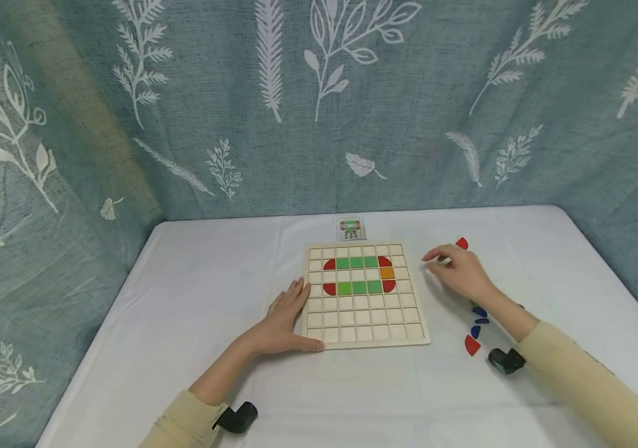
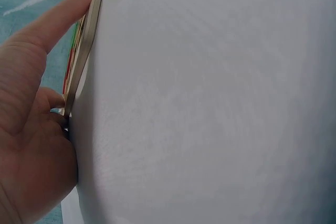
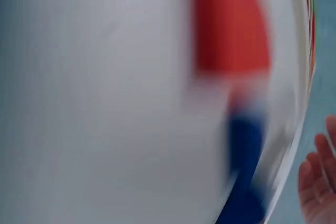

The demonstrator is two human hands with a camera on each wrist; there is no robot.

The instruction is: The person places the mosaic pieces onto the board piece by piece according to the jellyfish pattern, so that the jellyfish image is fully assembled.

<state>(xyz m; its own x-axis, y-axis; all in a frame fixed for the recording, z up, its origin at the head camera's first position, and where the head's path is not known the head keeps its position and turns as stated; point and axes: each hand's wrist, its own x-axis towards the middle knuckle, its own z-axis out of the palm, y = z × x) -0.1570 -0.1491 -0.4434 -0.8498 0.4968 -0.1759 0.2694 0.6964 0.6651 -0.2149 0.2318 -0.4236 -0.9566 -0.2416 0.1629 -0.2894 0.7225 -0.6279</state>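
left grip (image 1: 284,322) apart, touching 1 board (image 1: 347,335) | right grip (image 1: 462,272) apart | 6 green squares (image 1: 359,287), 1 orange square (image 1: 387,273)

Right wrist view blurs the red piece (image 3: 231,24).

Pale khaki on show here: left sleeve (image 1: 181,424), right sleeve (image 1: 587,381), a matching pair! And there's the hardware: a black left wrist camera (image 1: 239,418), elbow-bent, round-ended, and a chunky black right wrist camera (image 1: 505,361)!
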